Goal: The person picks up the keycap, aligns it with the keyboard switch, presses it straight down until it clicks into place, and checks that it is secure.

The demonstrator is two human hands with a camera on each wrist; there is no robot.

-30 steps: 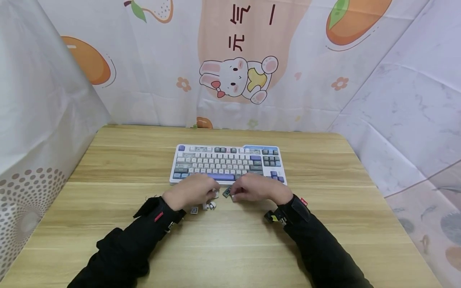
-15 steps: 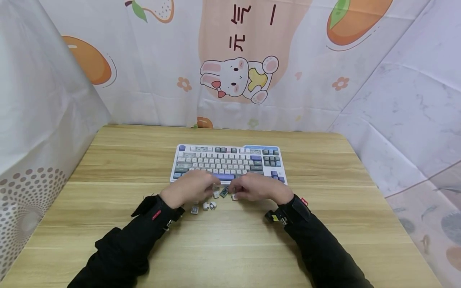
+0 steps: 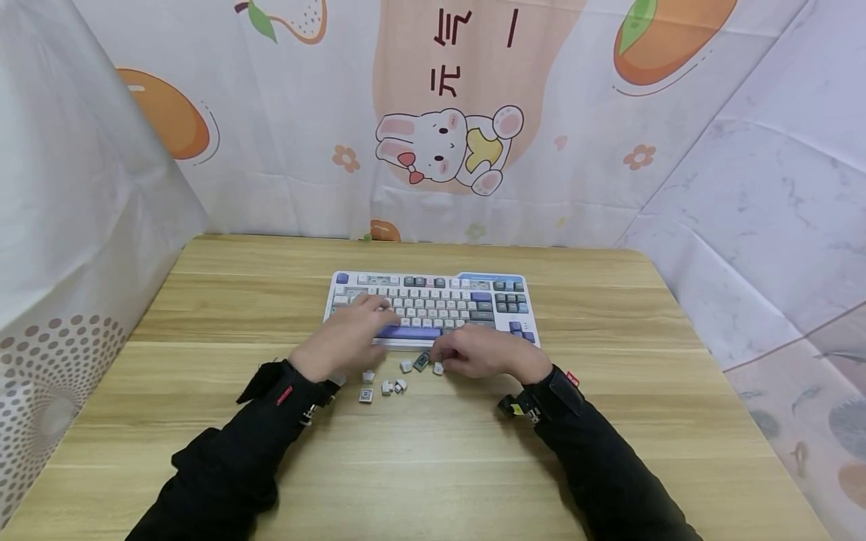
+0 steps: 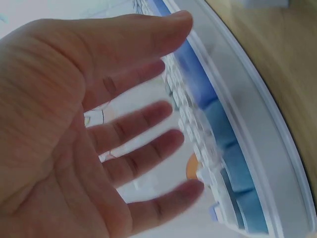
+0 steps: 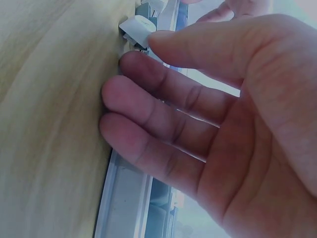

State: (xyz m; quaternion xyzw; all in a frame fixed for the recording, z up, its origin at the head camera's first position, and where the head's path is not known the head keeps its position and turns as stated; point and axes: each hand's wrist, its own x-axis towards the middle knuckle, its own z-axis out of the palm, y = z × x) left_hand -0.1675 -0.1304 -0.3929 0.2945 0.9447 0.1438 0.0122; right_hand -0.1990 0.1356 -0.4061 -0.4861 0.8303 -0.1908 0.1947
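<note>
Head view, keyboard: here it is, the white keyboard (image 3: 422, 303), flat on the surface (image 3: 609, 436), nearer the far edge and about midway between the left and right edges.
Head view, loose keycaps: a scatter of loose keycaps (image 3: 387, 387) sits just off the keyboard's front, on the side toward the surface's near edge, presumably to keep them within easy reach of both hands.
Head view, left hand: the left hand (image 3: 348, 334) is over the keyboard's front-left part, fingers stretched forward above the keys.
Head view, right hand: the right hand (image 3: 480, 352) sits low at the keyboard's front, right by a white keycap (image 3: 438, 368), with a dark keycap (image 3: 422, 361) just beside that.
Left wrist view, left hand: released, fingers apart, nothing in it! The long purple key (image 4: 195, 74) and blue keys (image 4: 237, 168) show beyond the fingers; contact is hard to call.
Right wrist view, right hand: the thumb tip is right at the tilted white keycap, but the index tip is hidden, so I cannot tell whether it grasps it. Lower fingers bend down onto the surface, probably for steadiness, with the keyboard's front edge right behind them.
</note>
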